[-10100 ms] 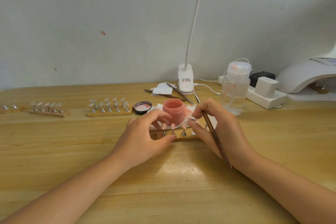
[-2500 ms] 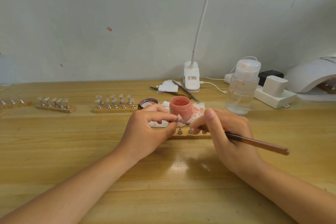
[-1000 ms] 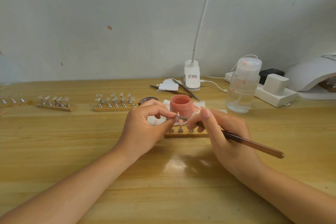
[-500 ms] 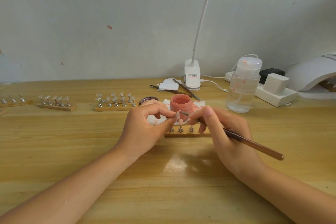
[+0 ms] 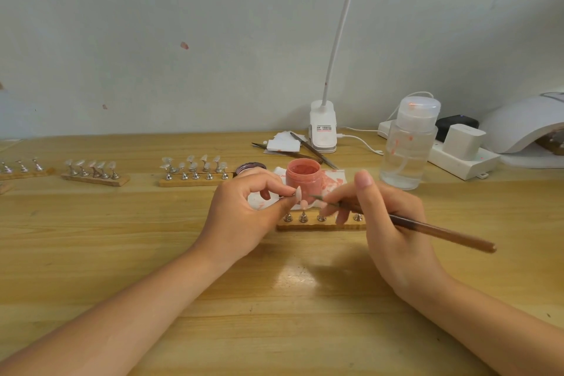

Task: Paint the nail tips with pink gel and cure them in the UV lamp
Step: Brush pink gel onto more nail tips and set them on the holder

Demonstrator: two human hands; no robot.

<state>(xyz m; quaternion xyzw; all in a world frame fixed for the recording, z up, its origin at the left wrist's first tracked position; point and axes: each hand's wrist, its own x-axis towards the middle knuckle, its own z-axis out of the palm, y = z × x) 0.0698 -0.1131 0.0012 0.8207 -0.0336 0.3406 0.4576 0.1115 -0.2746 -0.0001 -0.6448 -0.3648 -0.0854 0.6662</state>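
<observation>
Nail tip (image 5: 298,192) is pinched between left hand (image 5: 244,217) thumb and forefinger, raised before the pink gel jar (image 5: 304,175). Right hand (image 5: 387,223) grip pinches one brush (image 5: 421,226), bristles just beside the tip. Step: painting. Next: steady strokes, then reseating on the near stand (image 5: 320,224), four pegs visible. Three further stands behind; UV lamp (image 5: 518,128) far right.

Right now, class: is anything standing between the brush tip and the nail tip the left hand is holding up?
Nothing visible. The left hand pinches the nail tip above the wooden stand, and the brush in the right hand points at it across open air. The pink jar stands behind them.
</observation>
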